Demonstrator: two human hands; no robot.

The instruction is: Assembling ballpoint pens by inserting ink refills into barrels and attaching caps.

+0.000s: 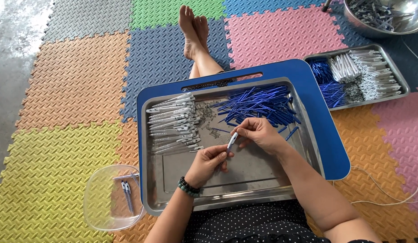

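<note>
I see my left hand (209, 161) pinched shut on the lower end of a small white pen barrel (232, 140), and my right hand (259, 132) closed with its fingertips on the upper end, so both hands hold the one piece between them, tilted, just above the metal tray (227, 191). A dark bead bracelet (187, 187) sits on my left wrist. In the tray, to the left of my hands, lies a stack of white barrels (173, 123); behind my hands a heap of blue refills (260, 104), and between the two piles a scatter of small springs (208, 118). The tray rests on a blue lap table (328, 135). Left of it a clear plastic lid (110, 198) holds two finished pens (127, 191). Farther right sit a second tray (395, 72) of parts and a steel bowl (353, 18).
</note>
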